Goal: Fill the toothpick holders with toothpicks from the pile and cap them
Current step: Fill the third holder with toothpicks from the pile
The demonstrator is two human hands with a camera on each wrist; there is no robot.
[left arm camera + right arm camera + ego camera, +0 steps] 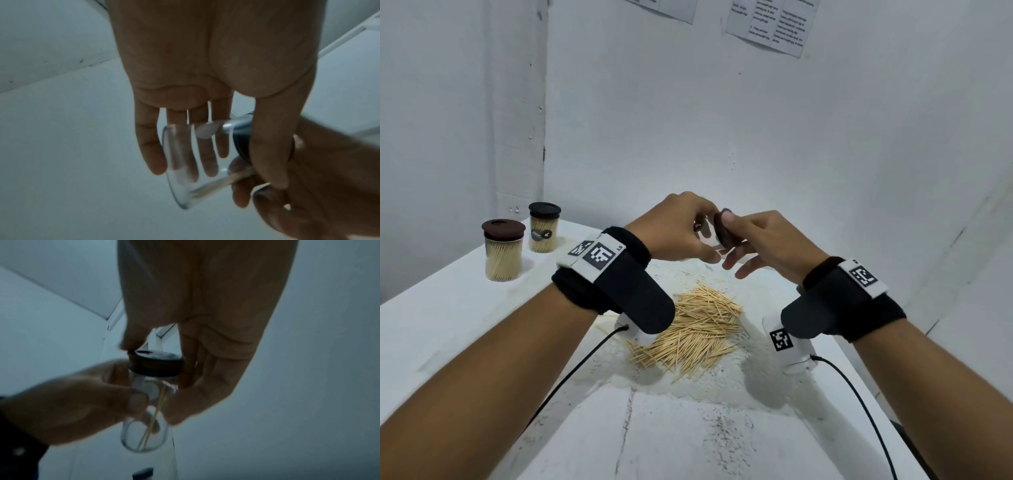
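My left hand [688, 228] holds a clear glass toothpick holder [705, 234] up above the table, tipped on its side. In the right wrist view the holder [145, 420] has only a couple of toothpicks [156, 415] inside. My right hand [753, 236] pinches the dark round cap [723, 231] between thumb and fingers, and the cap [156, 365] sits on the holder's mouth. In the left wrist view the fingers [152, 154] lie behind the glass [195, 162]. The toothpick pile [695, 329] lies on the table below both hands.
Two capped holders full of toothpicks stand at the far left of the white table [465, 308]: one with a brown cap [503, 250], one with a black cap [543, 228]. White walls close in behind and to the right. Cables hang from both wrist cameras.
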